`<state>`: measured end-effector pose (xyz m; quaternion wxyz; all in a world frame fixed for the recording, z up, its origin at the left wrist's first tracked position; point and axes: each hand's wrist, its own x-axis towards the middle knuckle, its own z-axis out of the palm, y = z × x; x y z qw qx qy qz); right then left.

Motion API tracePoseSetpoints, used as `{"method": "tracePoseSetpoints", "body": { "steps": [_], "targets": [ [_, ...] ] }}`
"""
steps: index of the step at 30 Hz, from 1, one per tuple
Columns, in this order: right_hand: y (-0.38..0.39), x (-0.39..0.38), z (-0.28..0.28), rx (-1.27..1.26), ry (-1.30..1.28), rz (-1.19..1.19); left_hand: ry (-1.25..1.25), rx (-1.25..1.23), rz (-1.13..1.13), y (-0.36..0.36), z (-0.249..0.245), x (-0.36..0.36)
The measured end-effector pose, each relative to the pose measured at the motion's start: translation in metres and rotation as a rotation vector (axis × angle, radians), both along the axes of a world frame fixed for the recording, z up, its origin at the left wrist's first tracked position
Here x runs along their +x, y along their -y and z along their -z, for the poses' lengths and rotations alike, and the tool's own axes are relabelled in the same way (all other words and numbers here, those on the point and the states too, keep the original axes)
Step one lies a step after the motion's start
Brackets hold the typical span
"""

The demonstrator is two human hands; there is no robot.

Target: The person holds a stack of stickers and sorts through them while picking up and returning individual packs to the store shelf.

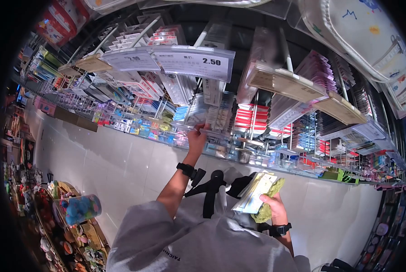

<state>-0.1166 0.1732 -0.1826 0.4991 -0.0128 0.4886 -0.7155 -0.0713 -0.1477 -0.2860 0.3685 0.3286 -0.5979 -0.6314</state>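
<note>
My left hand (196, 137) reaches up to the hanging display, its fingers bent at the lower edge of some clear plastic packets (217, 119). Whether those fingers hold a packet is too small to tell. Lower right, my right hand (274, 206) is closed round a stack of flat packets (256, 192), with its thumb across the front. A crumpled green item (263, 213) is held in the same hand, behind and beside the stack. Red and white packets (252, 120) hang to the right of my left hand.
Price label strips (196, 62) stick out above the hooks. White patterned bags (361, 41) hang at the upper right. Pale floor tiles (135, 167) lie below the rack. A clear tub of blue items (79, 209) and plush toys (44, 204) stand at the lower left.
</note>
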Motion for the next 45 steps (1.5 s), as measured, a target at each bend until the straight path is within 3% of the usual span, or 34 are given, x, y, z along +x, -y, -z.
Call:
{"method": "tracePoseSetpoints", "body": {
  "steps": [4, 7, 9, 10, 11, 13, 14, 17, 21, 23, 24, 26, 27, 29, 30, 35, 37, 39, 41, 45],
  "targets": [
    [-0.002, 0.003, 0.005, 0.004, 0.015, 0.01, 0.018, -0.075, -0.08, -0.005, -0.013, -0.012],
    [-0.003, 0.002, -0.004, -0.03, 0.029, 0.01, 0.116, -0.262, -0.171, -0.014, 0.0, -0.013],
    [-0.002, 0.0, -0.007, -0.051, -0.05, -0.037, 0.11, -0.331, -0.334, -0.02, 0.008, -0.006],
    [0.0, 0.0, -0.009, -0.086, -0.069, -0.029, 0.274, -0.325, -0.292, -0.021, 0.006, 0.001],
    [0.002, 0.0, -0.012, -0.081, -0.067, -0.016, 0.275, -0.323, -0.278, -0.021, 0.007, 0.003],
    [0.005, 0.001, -0.017, -0.035, -0.118, -0.021, 0.283, -0.111, 0.089, -0.022, 0.008, 0.003],
    [0.007, 0.001, -0.019, -0.042, -0.131, -0.04, 0.19, -0.209, 0.184, -0.02, 0.005, -0.005],
    [0.01, 0.002, -0.02, -0.031, -0.136, -0.059, 0.209, -0.364, 0.128, -0.017, 0.011, -0.025],
    [0.016, 0.002, -0.022, -0.084, -0.137, -0.051, 0.071, -0.237, 0.17, -0.021, 0.003, -0.045],
    [0.019, 0.002, -0.022, -0.079, -0.158, -0.06, 0.344, -0.53, 0.156, -0.022, 0.009, -0.045],
    [0.02, 0.002, -0.022, -0.08, -0.155, -0.058, 0.347, -0.531, 0.159, -0.023, 0.003, -0.037],
    [0.02, 0.001, -0.021, -0.069, -0.183, -0.099, 0.398, -0.259, 0.733, -0.03, -0.017, -0.011],
    [0.021, 0.001, -0.023, -0.067, -0.178, -0.096, 0.403, -0.256, 0.737, -0.037, -0.037, -0.004],
    [0.025, 0.001, -0.03, -0.049, -0.207, -0.151, 0.512, 0.044, 0.954, -0.049, -0.082, 0.01],
    [0.026, 0.001, -0.032, -0.049, -0.2, -0.152, 0.518, 0.05, 0.953, -0.054, -0.096, 0.015],
    [0.033, -0.003, -0.03, -0.015, -0.227, -0.278, 0.298, -0.19, 0.947, -0.075, -0.162, 0.018],
    [0.037, -0.004, -0.03, -0.012, -0.236, -0.299, 0.347, -0.33, 1.013, -0.079, -0.182, 0.014],
    [0.041, -0.004, -0.032, -0.007, -0.25, -0.32, 0.392, -0.473, 1.076, -0.083, -0.185, 0.013],
    [0.045, -0.005, -0.036, -0.007, -0.257, -0.34, 0.339, -0.644, 0.988, -0.085, -0.184, 0.013],
    [0.049, -0.003, -0.042, -0.004, -0.278, -0.37, 0.427, -0.708, 1.006, -0.086, -0.184, 0.016]
  ]
}}
